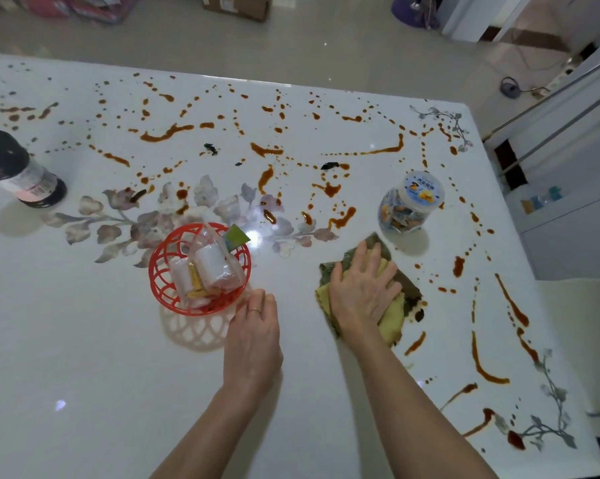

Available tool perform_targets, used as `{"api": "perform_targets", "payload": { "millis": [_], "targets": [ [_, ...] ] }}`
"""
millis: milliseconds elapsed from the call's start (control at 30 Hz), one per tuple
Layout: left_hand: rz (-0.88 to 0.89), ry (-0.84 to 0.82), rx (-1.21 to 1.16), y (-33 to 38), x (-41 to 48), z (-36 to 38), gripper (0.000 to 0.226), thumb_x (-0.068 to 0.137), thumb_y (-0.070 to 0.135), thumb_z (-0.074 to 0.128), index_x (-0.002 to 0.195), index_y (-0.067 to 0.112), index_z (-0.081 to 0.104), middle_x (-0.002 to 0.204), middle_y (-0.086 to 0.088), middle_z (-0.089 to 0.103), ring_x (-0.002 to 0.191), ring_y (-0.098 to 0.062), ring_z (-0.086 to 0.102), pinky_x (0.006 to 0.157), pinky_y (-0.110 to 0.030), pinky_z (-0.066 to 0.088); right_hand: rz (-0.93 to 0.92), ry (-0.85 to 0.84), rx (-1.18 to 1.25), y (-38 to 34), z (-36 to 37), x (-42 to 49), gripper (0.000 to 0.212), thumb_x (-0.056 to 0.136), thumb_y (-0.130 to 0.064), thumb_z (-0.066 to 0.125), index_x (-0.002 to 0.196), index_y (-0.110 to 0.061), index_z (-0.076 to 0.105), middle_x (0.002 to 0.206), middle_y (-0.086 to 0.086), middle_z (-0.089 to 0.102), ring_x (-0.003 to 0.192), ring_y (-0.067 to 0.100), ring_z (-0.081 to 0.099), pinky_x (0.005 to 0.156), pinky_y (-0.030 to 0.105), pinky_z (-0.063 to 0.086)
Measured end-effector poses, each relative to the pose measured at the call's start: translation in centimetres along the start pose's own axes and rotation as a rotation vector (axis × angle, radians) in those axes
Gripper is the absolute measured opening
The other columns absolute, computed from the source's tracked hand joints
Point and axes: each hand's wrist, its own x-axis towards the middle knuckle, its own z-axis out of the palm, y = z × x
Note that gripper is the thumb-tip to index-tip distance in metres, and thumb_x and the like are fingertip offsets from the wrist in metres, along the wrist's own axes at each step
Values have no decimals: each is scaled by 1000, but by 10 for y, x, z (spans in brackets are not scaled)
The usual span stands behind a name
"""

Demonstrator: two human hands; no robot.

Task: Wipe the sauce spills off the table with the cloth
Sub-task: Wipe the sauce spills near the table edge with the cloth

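Note:
A white table [84, 375] with a printed flower pattern carries brown sauce spills [167, 132] in streaks and drops over its far half and right side. My right hand [362, 292] lies flat with spread fingers on a folded yellow and olive cloth [393, 314], pressing it onto the table right of centre. Sauce smears sit just beside the cloth's right edge. My left hand [255, 328] rests on the table with fingers curled, fingertips touching the rim of the red basket, holding nothing.
A red plastic basket [160, 271] holds wrapped packets at centre. A clear snack jar [410, 203] with a blue lid stands just beyond the cloth. A dark bottle [18, 169] stands at far left. The table's right edge borders a white cabinet [568, 188].

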Motion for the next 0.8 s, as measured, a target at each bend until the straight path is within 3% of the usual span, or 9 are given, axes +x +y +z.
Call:
{"api": "perform_targets", "payload": {
  "millis": [133, 233, 300, 467, 667, 800],
  "targets": [
    [15, -13, 32, 0, -1, 3, 54, 57, -11, 60, 109, 0, 53, 113, -16, 51, 97, -33, 49, 79, -37, 47, -197, 80, 37, 20, 13, -8, 65, 94, -54, 26, 154, -28, 34, 160, 0, 32, 134, 34, 35, 97, 50, 34],
    [30, -53, 50, -3, 0, 3, 55, 60, -9, 53, 114, 0, 50, 118, -16, 48, 104, -35, 47, 87, -38, 44, -23, 131, 108, 29, 21, -11, 62, 94, -51, 32, 150, -28, 42, 157, 0, 37, 132, 34, 37, 99, 54, 34],
    [28, -55, 58, -2, 0, 3, 55, 60, -9, 53, 114, -1, 50, 118, -18, 48, 105, -37, 47, 89, -39, 43, 0, 153, 151, 17, 22, -29, 60, 94, -49, 36, 148, -26, 46, 155, 2, 40, 130, 35, 36, 98, 55, 32],
    [43, -54, 79, -2, -1, 4, 55, 62, -6, 55, 117, -4, 50, 120, -21, 50, 107, -38, 47, 91, -41, 42, -328, 152, 65, 31, 32, -60, 59, 95, -52, 35, 147, -29, 46, 154, 0, 42, 130, 32, 41, 92, 52, 35],
    [39, -52, 60, -4, -2, 3, 56, 60, -8, 58, 114, -1, 50, 119, -19, 50, 103, -37, 48, 85, -40, 45, -18, 201, 151, 47, 30, -58, 59, 93, -50, 38, 147, -26, 46, 153, 3, 43, 129, 36, 43, 97, 56, 35],
    [20, -51, 62, -1, -4, 5, 54, 64, -7, 54, 118, -2, 48, 123, -20, 47, 108, -38, 45, 89, -41, 43, -268, 171, 90, 30, 36, -91, 60, 94, -51, 35, 149, -27, 43, 155, 3, 41, 135, 35, 41, 99, 55, 31]
  ]
}}
